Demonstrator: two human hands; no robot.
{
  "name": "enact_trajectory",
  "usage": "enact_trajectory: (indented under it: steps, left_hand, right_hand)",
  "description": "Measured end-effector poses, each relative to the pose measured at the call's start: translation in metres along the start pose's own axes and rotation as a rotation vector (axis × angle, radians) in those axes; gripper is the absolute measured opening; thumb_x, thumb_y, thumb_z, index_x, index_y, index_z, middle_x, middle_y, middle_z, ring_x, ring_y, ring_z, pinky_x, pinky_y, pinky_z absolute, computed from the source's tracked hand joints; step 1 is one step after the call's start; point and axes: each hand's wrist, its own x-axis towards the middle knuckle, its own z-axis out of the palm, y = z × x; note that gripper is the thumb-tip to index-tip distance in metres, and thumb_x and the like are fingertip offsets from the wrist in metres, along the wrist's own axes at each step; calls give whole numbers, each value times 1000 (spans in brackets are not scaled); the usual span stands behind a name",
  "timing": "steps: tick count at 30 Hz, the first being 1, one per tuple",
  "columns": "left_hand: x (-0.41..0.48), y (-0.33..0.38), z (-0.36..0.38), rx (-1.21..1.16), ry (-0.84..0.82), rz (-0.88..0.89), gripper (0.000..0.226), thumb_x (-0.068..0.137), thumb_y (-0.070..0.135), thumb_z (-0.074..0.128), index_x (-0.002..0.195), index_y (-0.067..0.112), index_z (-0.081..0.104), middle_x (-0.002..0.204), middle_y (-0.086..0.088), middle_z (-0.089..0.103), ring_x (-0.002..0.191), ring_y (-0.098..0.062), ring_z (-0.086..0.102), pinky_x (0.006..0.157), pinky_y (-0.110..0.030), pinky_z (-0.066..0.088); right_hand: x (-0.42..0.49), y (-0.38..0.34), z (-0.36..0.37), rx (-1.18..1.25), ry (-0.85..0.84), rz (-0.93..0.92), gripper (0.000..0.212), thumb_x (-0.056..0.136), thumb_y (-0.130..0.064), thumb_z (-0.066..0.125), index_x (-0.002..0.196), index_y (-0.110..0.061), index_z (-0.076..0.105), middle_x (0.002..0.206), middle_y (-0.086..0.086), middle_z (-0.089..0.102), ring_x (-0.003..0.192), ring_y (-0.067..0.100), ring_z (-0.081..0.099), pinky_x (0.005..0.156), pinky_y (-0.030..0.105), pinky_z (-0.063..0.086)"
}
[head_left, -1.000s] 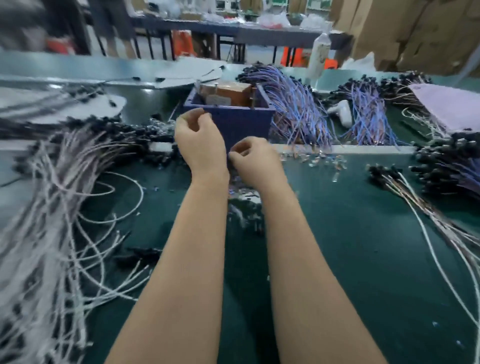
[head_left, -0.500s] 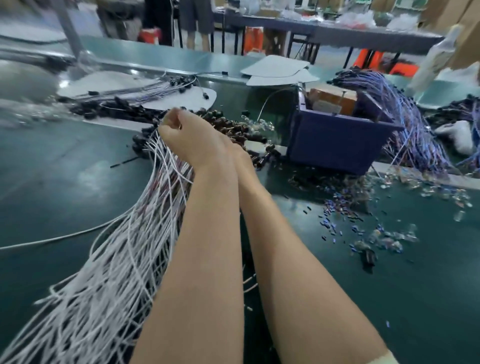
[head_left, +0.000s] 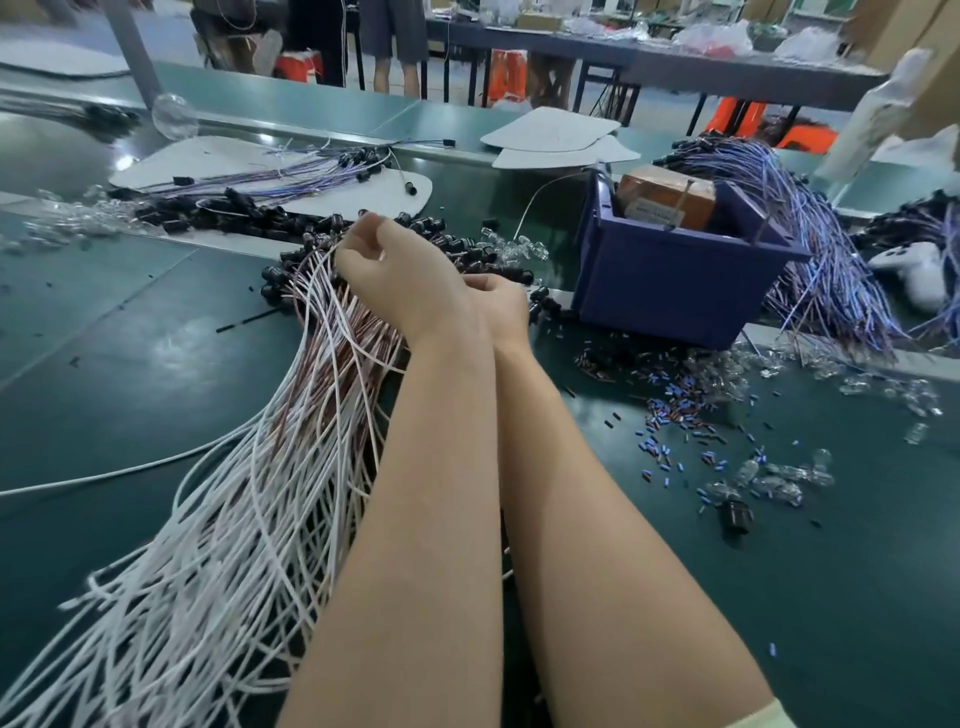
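Left hand (head_left: 400, 283) pinches the white wire bundle (head_left: 270, 467) near its black sockets (head_left: 311, 244), on the bench (head_left: 104, 364); right hand (head_left: 501, 306) curls behind it, grip hidden. Best to draw one strand out straight and steady the rest.

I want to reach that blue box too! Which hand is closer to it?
Right. The right hand sits just left of the blue box, a short gap away. The left hand is farther left, holding the white wires.
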Motion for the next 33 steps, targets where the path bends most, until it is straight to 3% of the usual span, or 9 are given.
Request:
enact_trajectory:
  steps: [3, 5, 8, 11, 17, 21, 26, 30, 33]
  left_hand:
    - [-5, 2, -1, -1, -30, -7, 20, 91, -3, 35, 93, 12, 48, 93, -5, 56, 76, -18, 52, 71, -28, 40]
    - [-8, 2, -1, 0, -58, -22, 19, 92, -1, 36, 93, 13, 49, 81, -2, 60, 61, -12, 50, 61, -24, 39]
    - [-15, 0, -1, 1, -92, -38, 20, 92, 0, 37, 88, 14, 51, 69, -1, 59, 55, -11, 46, 56, -22, 35]
    - [-19, -1, 0, 1, -108, -43, 21, 91, 0, 37, 86, 15, 51, 69, -1, 59, 54, -12, 46, 54, -22, 35]
    - [-15, -3, -3, 2, -81, -47, 21, 91, 1, 36, 86, 15, 51, 70, -1, 59, 55, -11, 47, 55, -21, 36]
    - [-12, -5, -6, -7, -53, -78, 19, 92, 0, 36, 88, 11, 52, 73, -3, 58, 60, -14, 48, 51, -21, 37]
    - [-18, -6, -10, 52, -114, -18, 23, 91, 10, 45, 68, 9, 47, 54, 1, 46, 43, -10, 40, 42, -19, 34]
    - [-40, -20, -5, 189, -299, 81, 45, 93, 18, 48, 48, 14, 44, 43, 5, 44, 40, -10, 39, 44, -19, 34]
    - [-62, -36, -1, 317, -464, -7, 51, 98, 33, 46, 53, 11, 49, 46, 0, 46, 49, -19, 42, 55, -27, 37]
  right_hand:
    - [4, 1, 0, 56, 89, 42, 30, 86, -8, 65, 113, -1, 54, 99, 7, 59, 85, 15, 52, 61, 21, 41]
    - [5, -1, -5, 163, 90, 66, 8, 86, -3, 62, 91, 1, 57, 74, 5, 65, 67, 10, 55, 55, 17, 41]
    - [-1, -7, -12, 416, 5, 224, 31, 93, 4, 52, 64, -5, 48, 33, -2, 50, 31, 7, 48, 31, 11, 35]
    - [-13, -9, -12, 642, -58, 323, 16, 99, -3, 44, 87, -5, 55, 53, 6, 52, 25, 8, 46, 27, 13, 34]
    - [-8, -1, -18, 212, 79, 128, 19, 90, -6, 61, 105, 5, 66, 81, 10, 65, 57, 12, 54, 51, 15, 47]
    - [-10, -6, -17, 434, 76, 114, 28, 93, -1, 53, 117, 12, 57, 65, 6, 53, 40, 4, 47, 34, 7, 35]
    - [-7, -15, -13, 641, -103, 7, 11, 97, -6, 50, 103, 2, 54, 73, 8, 61, 57, 13, 59, 55, 20, 53]
    - [-5, -32, -37, 669, -27, -170, 15, 94, -2, 52, 108, 5, 56, 77, 9, 65, 58, 9, 62, 60, 19, 55]
    - [-11, -43, -72, 759, 54, -253, 8, 92, 1, 55, 89, -3, 61, 75, 9, 67, 58, 9, 63, 59, 17, 55]
